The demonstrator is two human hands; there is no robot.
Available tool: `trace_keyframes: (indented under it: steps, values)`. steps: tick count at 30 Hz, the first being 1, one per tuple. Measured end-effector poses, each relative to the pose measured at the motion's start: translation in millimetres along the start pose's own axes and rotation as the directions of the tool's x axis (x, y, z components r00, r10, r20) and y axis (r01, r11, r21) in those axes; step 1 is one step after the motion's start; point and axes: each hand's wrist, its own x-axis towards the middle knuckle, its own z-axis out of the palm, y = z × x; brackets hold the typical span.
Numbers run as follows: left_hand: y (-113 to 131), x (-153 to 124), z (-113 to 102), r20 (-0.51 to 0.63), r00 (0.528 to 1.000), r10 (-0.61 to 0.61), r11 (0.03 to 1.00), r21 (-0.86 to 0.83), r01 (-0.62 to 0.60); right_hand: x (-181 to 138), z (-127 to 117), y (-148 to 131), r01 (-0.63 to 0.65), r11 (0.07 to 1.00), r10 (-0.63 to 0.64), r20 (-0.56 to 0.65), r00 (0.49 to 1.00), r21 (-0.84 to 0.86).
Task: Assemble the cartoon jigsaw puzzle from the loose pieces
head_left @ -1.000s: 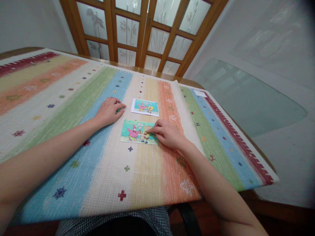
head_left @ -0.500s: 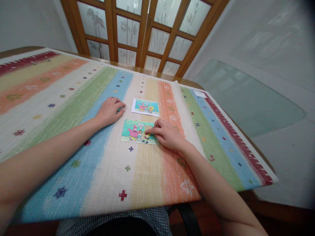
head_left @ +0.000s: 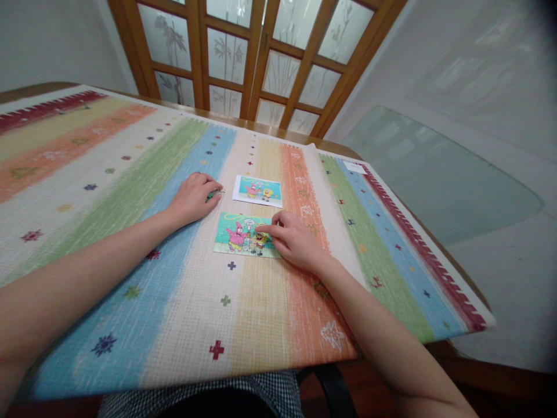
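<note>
A jigsaw puzzle (head_left: 230,239) with cartoon figures on a teal background lies flat on the striped tablecloth. My right hand (head_left: 297,239) rests over its right side, the index finger stretched out and touching the yellow figure; no piece shows between the fingers. Just beyond the puzzle lies a reference picture card (head_left: 256,190) with the same scene. To the left of both, my left hand (head_left: 195,197) rests on the cloth, fingers curled around small teal puzzle pieces (head_left: 213,194), partly hidden under thumb and fingers.
A striped tablecloth (head_left: 195,313) covers the table. A white slip of paper (head_left: 354,167) lies near the far right edge. Beyond the table stand wooden doors (head_left: 256,69) with glass panes. A chair arm (head_left: 333,389) shows below the near edge.
My right index finger has shifted slightly to the left and upward across the puzzle, uncovering more of the yellow figure. My left hand has stayed where it was.
</note>
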Motion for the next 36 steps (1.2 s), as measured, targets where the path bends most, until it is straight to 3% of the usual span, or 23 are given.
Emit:
trace_keyframes:
  steps: [11, 30, 36]
  values:
    - [0.9, 0.2, 0.1, 0.005, 1.000, 0.003, 1.000, -0.011, -0.002, 3.4, 10.0, -6.2, -0.060, 0.990, 0.058, -0.024, 0.998, -0.126]
    - [0.4, 0.4, -0.8, 0.020, 1.000, -0.001, 0.999, -0.040, 0.002, 3.6, 11.5, -2.4, -0.035, 0.998, 0.032, -0.042, 0.999, -0.061]
    - [0.9, 0.2, -0.7, 0.013, 1.000, 0.001, 1.000, -0.022, -0.001, 4.0, 15.8, 5.3, -0.089, 0.995, 0.085, -0.082, 0.993, -0.052]
